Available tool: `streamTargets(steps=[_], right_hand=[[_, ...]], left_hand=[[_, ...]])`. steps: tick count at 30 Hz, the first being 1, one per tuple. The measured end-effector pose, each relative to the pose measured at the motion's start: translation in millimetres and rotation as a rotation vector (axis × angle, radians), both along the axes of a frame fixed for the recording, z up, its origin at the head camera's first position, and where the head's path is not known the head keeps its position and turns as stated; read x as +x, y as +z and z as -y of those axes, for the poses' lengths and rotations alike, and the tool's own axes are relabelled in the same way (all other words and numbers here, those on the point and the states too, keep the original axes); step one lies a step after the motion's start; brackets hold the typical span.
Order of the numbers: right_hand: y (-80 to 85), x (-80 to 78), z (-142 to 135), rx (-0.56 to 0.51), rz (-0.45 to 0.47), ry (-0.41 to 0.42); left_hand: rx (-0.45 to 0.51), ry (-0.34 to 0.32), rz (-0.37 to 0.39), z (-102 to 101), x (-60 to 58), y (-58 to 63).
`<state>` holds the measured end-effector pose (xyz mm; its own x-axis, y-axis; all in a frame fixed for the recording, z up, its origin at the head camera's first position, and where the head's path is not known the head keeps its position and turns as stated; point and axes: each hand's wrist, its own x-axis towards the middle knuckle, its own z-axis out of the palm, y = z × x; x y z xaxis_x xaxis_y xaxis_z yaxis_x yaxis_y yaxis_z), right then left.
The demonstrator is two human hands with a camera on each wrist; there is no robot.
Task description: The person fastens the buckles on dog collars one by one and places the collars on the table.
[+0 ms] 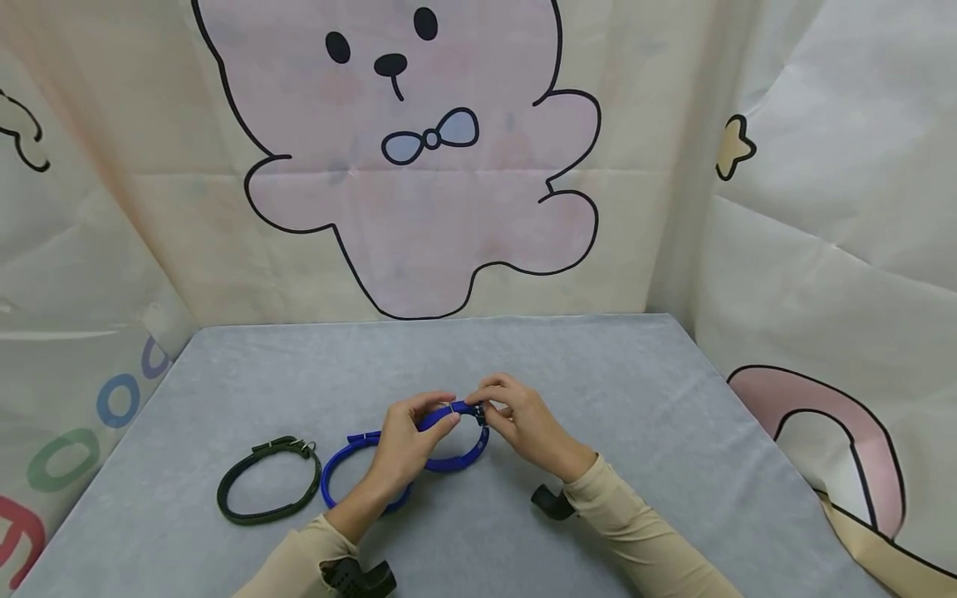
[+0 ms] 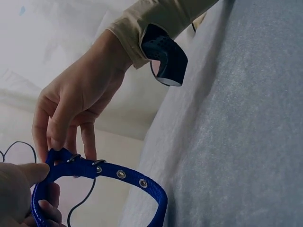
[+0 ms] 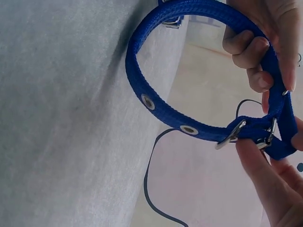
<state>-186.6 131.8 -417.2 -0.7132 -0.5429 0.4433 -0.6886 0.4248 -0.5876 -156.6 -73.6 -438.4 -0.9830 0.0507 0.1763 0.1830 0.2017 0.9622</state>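
Observation:
Both hands hold a blue collar [image 1: 458, 463] with metal eyelets up over the table, its loop hanging below the fingers. My left hand [image 1: 404, 440] grips the band between thumb and fingers, as the right wrist view also shows. Fingertips of my right hand [image 1: 532, 422] pinch the strap end by the metal buckle [image 3: 272, 132]. A D-ring [image 3: 232, 135] sits beside that buckle. In the right wrist view the strap bends in a small loop past the buckle. Partly hidden behind my left wrist, a second blue collar [image 1: 329, 472] lies on the table.
A dark green collar [image 1: 227, 492], buckled into a ring, lies left of the second blue one. Light grey cloth covers the table [image 1: 635, 390]. Printed curtains [image 1: 635, 208] stand behind and at both sides. Each wrist wears a black camera mount [image 1: 553, 503].

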Motion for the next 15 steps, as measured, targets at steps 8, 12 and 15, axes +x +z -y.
streamTargets(steps=[8, 12, 15], right_hand=[[-1.4, -1.1, 0.8, -0.094, 0.049, -0.028], [-2.6, -1.2, 1.0, -0.111, 0.057, -0.01], [-2.8, -1.4, 1.3, -0.119, 0.068, 0.012]], left_hand=[[0.005, -0.004, 0.021, 1.9, -0.2, 2.6], [-0.011, -0.001, 0.021, 2.4, -0.6, 2.8], [-0.019, 0.005, 0.013, 3.0, -1.2, 3.0]])
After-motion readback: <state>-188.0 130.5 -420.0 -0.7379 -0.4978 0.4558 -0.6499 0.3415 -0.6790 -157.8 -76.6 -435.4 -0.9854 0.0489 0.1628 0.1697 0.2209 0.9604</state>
